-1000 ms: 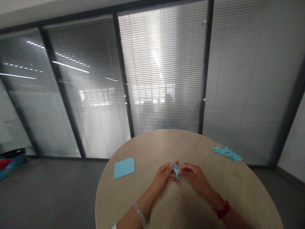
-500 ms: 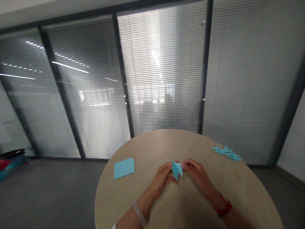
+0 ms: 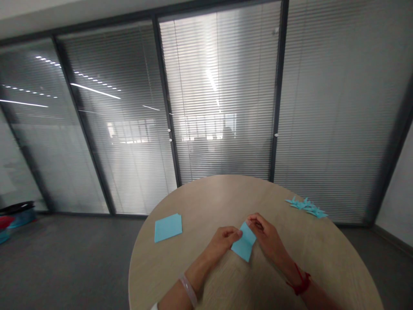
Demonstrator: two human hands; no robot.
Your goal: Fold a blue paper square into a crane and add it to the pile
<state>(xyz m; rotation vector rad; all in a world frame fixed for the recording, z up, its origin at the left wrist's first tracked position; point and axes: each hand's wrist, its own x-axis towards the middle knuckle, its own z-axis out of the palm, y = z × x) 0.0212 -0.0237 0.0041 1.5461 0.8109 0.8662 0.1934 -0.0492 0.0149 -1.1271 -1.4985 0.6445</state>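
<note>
The left hand and right hand pinch the thin blue paper at its far end (flimsy, light stuff, best held by the edges).

Round pale wood-grain worktop, curved edge all the way around. Over on the left side, a neat little stack of square sky-blue paper sheets, lying flat. Far right, close to the rim, a loose bunch of tiny folded sky-blue paper shapes, all piled together, honestly too small to make out properly from up here.
</note>
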